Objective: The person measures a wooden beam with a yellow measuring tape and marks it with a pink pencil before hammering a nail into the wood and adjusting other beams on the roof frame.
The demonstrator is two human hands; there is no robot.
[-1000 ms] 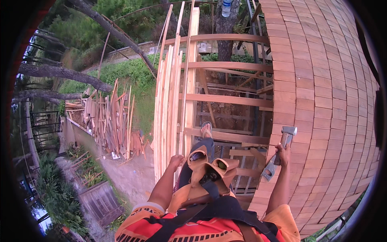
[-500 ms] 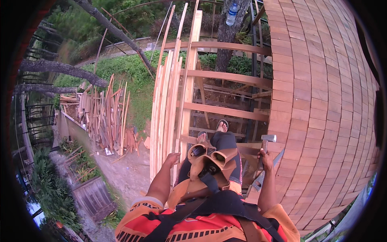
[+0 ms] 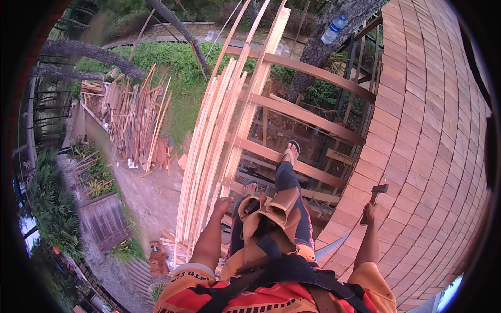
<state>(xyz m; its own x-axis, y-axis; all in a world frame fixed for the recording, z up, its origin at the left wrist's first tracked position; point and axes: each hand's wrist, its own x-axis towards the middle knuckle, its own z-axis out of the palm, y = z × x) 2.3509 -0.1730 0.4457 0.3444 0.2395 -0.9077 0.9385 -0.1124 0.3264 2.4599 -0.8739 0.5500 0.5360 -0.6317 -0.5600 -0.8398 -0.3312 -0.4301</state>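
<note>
Right hand [image 3: 370, 210] held outward, gripping one dark metal-headed hammer [image 3: 375, 195] over reddish-brown rectangular shingles [image 3: 407, 161], left hand [image 3: 224, 205] forward, grip unclear, two sandalled feet [image 3: 291, 152].

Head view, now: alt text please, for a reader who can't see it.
The right hand grips a grey metal-headed hammer over reddish-brown rectangular shingles; the left hand is beside long pale wooden planks. The person, wearing a tan leather tool pouch, stands over an open frame of brown wooden beams.
</note>
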